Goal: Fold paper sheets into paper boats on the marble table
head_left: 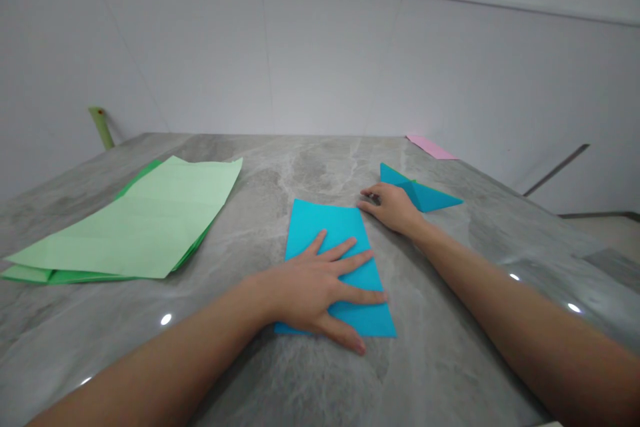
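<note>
A blue sheet of paper (327, 227), folded into a tall rectangle, lies flat in the middle of the grey marble table (300, 160). My left hand (320, 287) rests flat on its near half, fingers spread and pointing right. My right hand (393, 207) lies on the table just past the sheet's far right corner, fingers curled loosely down with the tips on the stone; nothing shows in it. Behind that hand sits a blue folded paper shape (425, 195) with pointed ends.
A stack of light green sheets (145, 220) over darker green ones covers the left side of the table. A pink sheet (433, 147) lies at the far right edge. A white wall stands right behind the table.
</note>
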A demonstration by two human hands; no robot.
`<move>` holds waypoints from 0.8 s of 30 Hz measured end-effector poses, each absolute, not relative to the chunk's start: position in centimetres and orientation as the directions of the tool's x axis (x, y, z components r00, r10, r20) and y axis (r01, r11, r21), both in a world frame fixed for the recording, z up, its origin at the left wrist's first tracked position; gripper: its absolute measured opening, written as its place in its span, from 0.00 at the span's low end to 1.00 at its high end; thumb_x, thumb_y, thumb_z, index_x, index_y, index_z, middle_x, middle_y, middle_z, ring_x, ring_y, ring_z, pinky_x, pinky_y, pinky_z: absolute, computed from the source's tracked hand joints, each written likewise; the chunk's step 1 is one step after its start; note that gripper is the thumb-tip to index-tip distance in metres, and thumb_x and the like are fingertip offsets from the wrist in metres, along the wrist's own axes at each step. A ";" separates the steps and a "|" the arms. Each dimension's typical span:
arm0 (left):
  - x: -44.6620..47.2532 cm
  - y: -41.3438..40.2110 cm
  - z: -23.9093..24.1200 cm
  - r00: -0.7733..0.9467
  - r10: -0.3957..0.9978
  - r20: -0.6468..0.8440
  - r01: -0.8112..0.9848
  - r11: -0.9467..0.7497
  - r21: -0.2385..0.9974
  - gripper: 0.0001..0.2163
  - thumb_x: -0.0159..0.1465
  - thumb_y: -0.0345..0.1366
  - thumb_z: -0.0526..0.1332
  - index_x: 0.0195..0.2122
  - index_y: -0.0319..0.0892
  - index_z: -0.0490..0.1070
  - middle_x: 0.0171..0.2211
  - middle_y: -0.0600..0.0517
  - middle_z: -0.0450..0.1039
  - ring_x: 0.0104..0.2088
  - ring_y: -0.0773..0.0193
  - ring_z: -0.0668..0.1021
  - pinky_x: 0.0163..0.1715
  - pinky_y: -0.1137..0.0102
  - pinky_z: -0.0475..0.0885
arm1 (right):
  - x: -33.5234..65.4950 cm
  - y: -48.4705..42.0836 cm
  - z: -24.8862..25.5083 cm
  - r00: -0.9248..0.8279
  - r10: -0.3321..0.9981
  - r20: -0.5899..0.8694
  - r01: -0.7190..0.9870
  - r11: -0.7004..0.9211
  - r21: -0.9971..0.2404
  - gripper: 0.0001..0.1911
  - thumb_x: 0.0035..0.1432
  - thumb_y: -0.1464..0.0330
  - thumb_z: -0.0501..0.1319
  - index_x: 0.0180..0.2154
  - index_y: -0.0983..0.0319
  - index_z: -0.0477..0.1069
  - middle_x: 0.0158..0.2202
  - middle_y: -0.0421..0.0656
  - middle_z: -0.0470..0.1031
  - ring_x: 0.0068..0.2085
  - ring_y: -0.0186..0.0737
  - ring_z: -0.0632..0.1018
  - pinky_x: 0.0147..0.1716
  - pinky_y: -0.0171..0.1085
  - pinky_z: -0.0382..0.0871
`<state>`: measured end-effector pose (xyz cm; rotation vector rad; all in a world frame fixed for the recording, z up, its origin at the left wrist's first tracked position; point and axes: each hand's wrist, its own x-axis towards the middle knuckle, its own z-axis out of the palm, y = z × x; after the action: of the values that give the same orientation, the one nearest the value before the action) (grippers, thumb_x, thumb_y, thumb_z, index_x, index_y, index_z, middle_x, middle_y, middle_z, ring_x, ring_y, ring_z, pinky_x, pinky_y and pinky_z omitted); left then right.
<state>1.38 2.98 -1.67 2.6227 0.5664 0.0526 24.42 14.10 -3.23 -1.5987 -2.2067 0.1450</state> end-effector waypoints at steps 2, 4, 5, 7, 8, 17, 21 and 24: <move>1.5 2.9 -2.0 0.906 0.423 -0.021 0.386 -0.805 0.451 0.33 0.62 0.59 0.58 0.66 0.53 0.57 0.70 0.44 0.43 0.69 0.36 0.44 0.58 0.31 0.32 | 23.4 13.1 -2.8 -0.209 0.940 0.270 0.894 0.296 -0.336 0.20 0.62 0.59 0.58 0.47 0.65 0.77 0.40 0.53 0.81 0.43 0.53 0.80 0.46 0.46 0.71; 1.6 2.9 -2.3 0.885 0.464 0.034 0.389 -0.778 0.494 0.29 0.67 0.53 0.55 0.67 0.48 0.57 0.69 0.44 0.49 0.69 0.41 0.49 0.62 0.35 0.35 | 22.2 11.7 -2.5 -0.138 0.960 0.243 0.874 0.234 -0.427 0.26 0.61 0.58 0.58 0.54 0.67 0.72 0.40 0.54 0.81 0.42 0.54 0.81 0.45 0.48 0.72; 1.6 2.9 -2.5 0.864 0.498 0.078 0.386 -0.755 0.530 0.25 0.70 0.48 0.53 0.66 0.46 0.59 0.67 0.44 0.54 0.68 0.45 0.54 0.64 0.39 0.39 | 21.6 11.0 -2.4 -0.106 0.969 0.222 0.845 0.205 -0.493 0.29 0.59 0.59 0.60 0.57 0.69 0.68 0.41 0.55 0.80 0.43 0.55 0.80 0.45 0.49 0.72; 1.6 3.0 -2.7 0.774 0.604 0.188 0.376 -0.678 0.631 0.18 0.72 0.39 0.50 0.61 0.45 0.67 0.61 0.46 0.67 0.63 0.53 0.67 0.65 0.50 0.51 | 20.6 9.8 -2.3 -0.062 0.986 0.152 0.754 0.147 -0.640 0.34 0.53 0.61 0.64 0.59 0.66 0.65 0.44 0.54 0.80 0.44 0.55 0.80 0.44 0.50 0.72; 1.5 3.2 -2.8 0.697 0.674 0.245 0.371 -0.632 0.681 0.17 0.72 0.37 0.50 0.57 0.44 0.71 0.57 0.46 0.73 0.58 0.56 0.73 0.63 0.55 0.59 | 20.3 9.4 -2.3 -0.056 0.994 0.091 0.661 0.105 -0.743 0.37 0.51 0.63 0.66 0.61 0.65 0.62 0.41 0.52 0.80 0.41 0.54 0.80 0.42 0.50 0.74; -1.5 6.2 -2.9 -0.162 0.980 0.118 0.200 -0.084 0.976 0.30 0.52 0.44 0.72 0.54 0.36 0.71 0.51 0.38 0.74 0.47 0.47 0.78 0.46 0.57 0.74 | 21.1 9.9 -2.6 0.005 0.999 0.044 -0.168 0.045 -0.985 0.19 0.41 0.65 0.74 0.37 0.60 0.76 0.34 0.43 0.82 0.35 0.46 0.81 0.39 0.44 0.76; -1.9 7.0 -3.0 0.039 0.998 -0.055 -0.034 0.056 0.998 0.21 0.49 0.50 0.72 0.35 0.37 0.80 0.33 0.46 0.81 0.29 0.57 0.80 0.29 0.66 0.75 | 20.9 9.6 -2.1 -0.052 0.998 0.025 -0.224 0.012 -0.975 0.15 0.42 0.63 0.74 0.34 0.59 0.77 0.35 0.44 0.83 0.37 0.47 0.82 0.39 0.44 0.76; -1.9 7.4 -3.0 -0.097 0.995 -0.037 -0.126 0.025 0.992 0.19 0.45 0.49 0.75 0.32 0.40 0.80 0.29 0.50 0.80 0.25 0.61 0.78 0.26 0.68 0.74 | 20.6 9.2 -2.2 -0.213 0.976 -0.052 -0.154 -0.086 -0.984 0.15 0.43 0.60 0.74 0.32 0.60 0.79 0.35 0.45 0.82 0.35 0.47 0.82 0.37 0.44 0.76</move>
<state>-1.86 7.45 -3.03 1.0447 1.2017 1.3149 20.64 9.19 -2.20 -1.0301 -1.2012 1.4870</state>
